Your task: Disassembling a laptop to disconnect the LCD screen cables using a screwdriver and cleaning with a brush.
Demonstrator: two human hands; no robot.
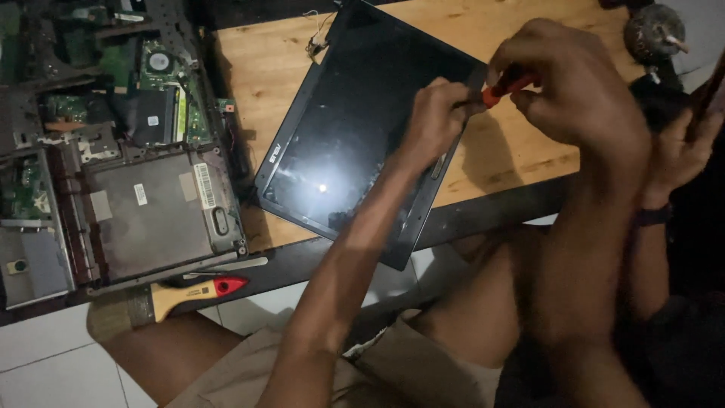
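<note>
Furthest left of the laptop screen panel point(355, 128) lies an opened laptop base point(121, 143), its cover off, with green circuit boards in the upper part and a grey metal drive bay lower down. Just below that base, at the edge of the wooden table point(264, 68), rests a brush point(170, 296) with a pale wooden handle and a red tip, bristles pointing away from the panel.

The panel itself lies flat and tilted on the table, dark glass up, one lower corner hanging past the table edge. A small tangle of wires point(316, 41) sticks out at its upper left corner.

On the panel's right edge sits the left hand point(436, 121), fingers curled shut and pressed onto the frame, pinching the shaft of a screwdriver point(504, 87) near its tip. Just right of that, above the panel's right edge, the right hand point(578, 83) is closed around the screwdriver's orange-red handle, and the tool slants down toward the frame.

Further right of the panel, another person's hand point(680, 151) shows, with a dark band at the wrist; whether it holds anything is unclear. Above it, at the far table corner, stands a round dark object point(653, 32), too dim to identify.
</note>
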